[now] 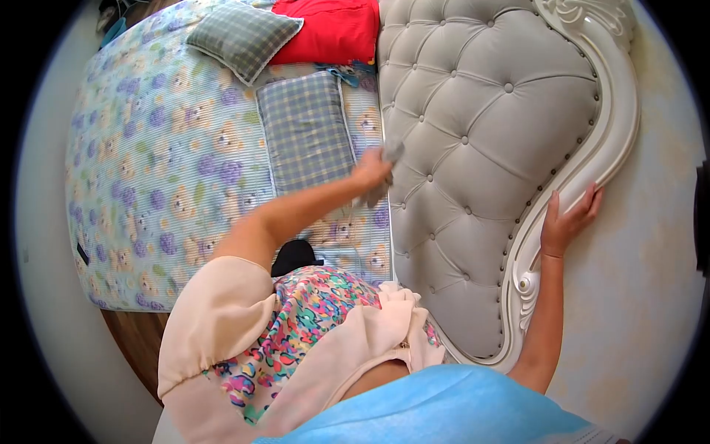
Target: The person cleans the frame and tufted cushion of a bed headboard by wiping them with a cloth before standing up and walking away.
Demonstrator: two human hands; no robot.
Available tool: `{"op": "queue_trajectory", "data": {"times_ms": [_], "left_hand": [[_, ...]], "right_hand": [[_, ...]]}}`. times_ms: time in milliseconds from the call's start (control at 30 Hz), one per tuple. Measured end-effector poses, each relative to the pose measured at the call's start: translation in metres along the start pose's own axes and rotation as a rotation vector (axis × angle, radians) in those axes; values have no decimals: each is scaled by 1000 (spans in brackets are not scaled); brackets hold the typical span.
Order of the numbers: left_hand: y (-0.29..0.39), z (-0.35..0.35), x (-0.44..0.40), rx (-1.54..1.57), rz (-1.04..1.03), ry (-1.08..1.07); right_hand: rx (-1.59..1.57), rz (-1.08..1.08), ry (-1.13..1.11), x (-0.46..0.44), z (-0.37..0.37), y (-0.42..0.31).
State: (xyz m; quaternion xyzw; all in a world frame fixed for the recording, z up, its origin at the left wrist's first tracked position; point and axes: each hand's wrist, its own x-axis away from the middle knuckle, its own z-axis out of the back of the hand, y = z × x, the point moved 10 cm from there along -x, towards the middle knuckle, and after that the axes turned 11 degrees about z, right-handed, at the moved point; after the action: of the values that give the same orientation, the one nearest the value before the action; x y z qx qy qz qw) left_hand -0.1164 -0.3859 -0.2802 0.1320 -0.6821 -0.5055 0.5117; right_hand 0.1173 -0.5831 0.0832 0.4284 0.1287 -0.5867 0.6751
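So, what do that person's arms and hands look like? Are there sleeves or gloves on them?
The left hand and the right hand have no gloves on. The left arm has a short, puffy, cream fabric sleeve with little gathers, and is bare below it. The right arm looks bare too, but its top is hidden, so I can't see a sleeve there.

left arm [277,222] bent across the front, left hand [372,170] curled closed, right arm [543,325] extended, right hand [568,222] with thumb spread
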Motion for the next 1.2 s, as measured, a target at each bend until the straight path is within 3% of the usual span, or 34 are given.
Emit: {"op": "queue_trajectory", "data": {"times_ms": [67,100,167,267,333,367,400,433,533,600,667,767,833,867,933,967,1067,1167,1200], "left_hand": [[26,34,-62,6,-197,288],[77,50,-51,7,-259,240],[169,86,-69,-16,-596,480],[326,72,-29,21,-980,427],[405,63,20,-11,-816,152],[425,58,23,-10,-817,133],[445,43,27,-208,-881,152],[458,26,30,-407,-944,175],[434,-5,46,-231,-1053,157],[394,-20,96,-275,-1267,250],[350,-48,122,-245,-1431,139],[323,-51,126,-235,-1492,-18],[323,-30,116,-221,-1514,0],[331,-19,111,-214,-1539,27],[365,25,72,57,-1353,76],[386,44,50,40,-1370,349],[467,106,-6,54,-1252,586],[534,134,-66,195,-1361,483],[546,134,-82,124,-1237,406]], "right_hand": [[9,-21,11,0,12,2],[13,-33,-4,-6,17,-1],[43,-41,-43,-29,13,-14],[58,-68,-55,-21,18,-9],[64,-88,-76,-24,13,-12],[66,-97,-79,-23,13,-12],[67,-105,-78,-23,13,-11],[67,-116,-84,-23,12,-11],[86,-118,-92,-30,28,-17],[100,-133,-106,-30,24,-15],[117,-138,-116,-28,26,-14],[159,-144,-145,-28,29,-15],[142,-175,-163,-25,26,-11],[143,-168,-135,-25,28,-10],[116,-193,-150,-24,27,-9],[105,-152,-153,-31,28,-14],[94,-165,-153,-27,26,-15],[90,-175,-144,-28,27,-15],[94,-183,-140,-26,26,-14]]}}
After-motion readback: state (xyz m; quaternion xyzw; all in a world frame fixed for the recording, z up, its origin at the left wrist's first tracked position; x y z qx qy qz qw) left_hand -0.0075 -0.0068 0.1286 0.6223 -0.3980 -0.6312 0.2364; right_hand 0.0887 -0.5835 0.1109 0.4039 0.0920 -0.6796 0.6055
